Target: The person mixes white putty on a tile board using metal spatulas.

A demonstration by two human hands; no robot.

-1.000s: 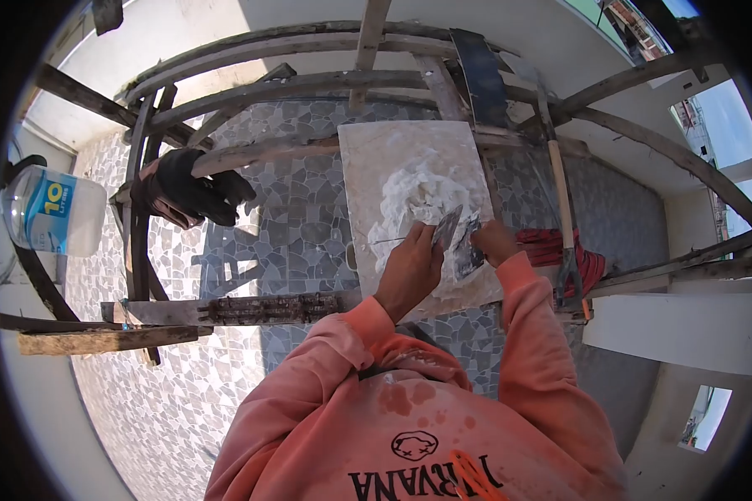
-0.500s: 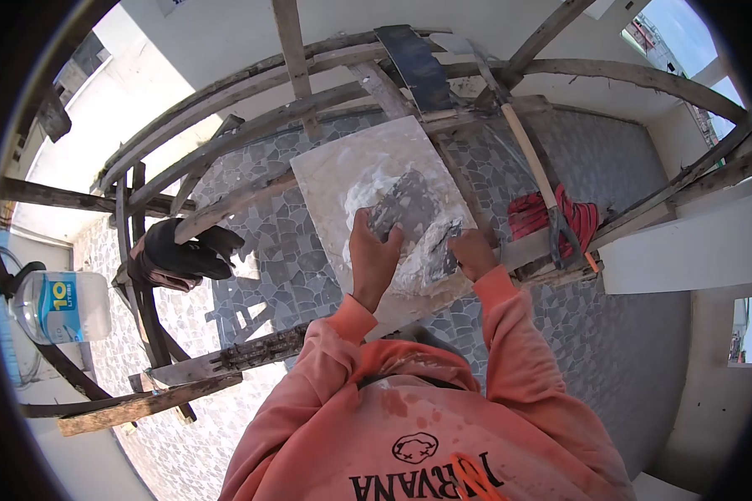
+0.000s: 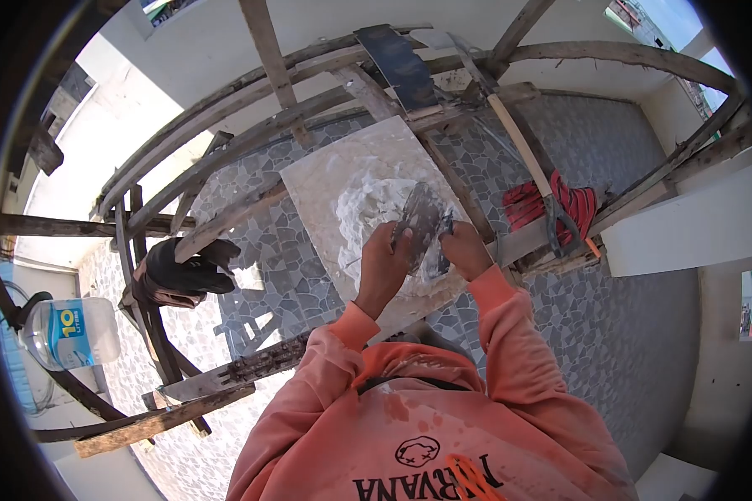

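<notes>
A pale square board [image 3: 322,171] lies in front of me with a mound of white paste [image 3: 363,209] on it. My left hand [image 3: 384,265] grips a flat grey metal plate [image 3: 422,213] smeared with paste, its thumb on the face. Closed round a second, smaller smeared blade [image 3: 437,257] is my right hand [image 3: 468,252], close beside the plate. Both tools are over the right part of the board. The handle in my right hand is mostly hidden by the fingers.
Wooden beams [image 3: 226,221] frame the board. A shovel [image 3: 522,146] and red cloth [image 3: 572,209] are at the right, a dark panel [image 3: 397,67] behind. Dark cloth [image 3: 184,275] hangs at the left, near a plastic water container [image 3: 96,331]. Stone-patterned floor [image 3: 301,280] shows below.
My left hand has moved right with the plate, which is now more upright and nearer the small blade. More white paste shows at the left. The view has shifted slightly.
</notes>
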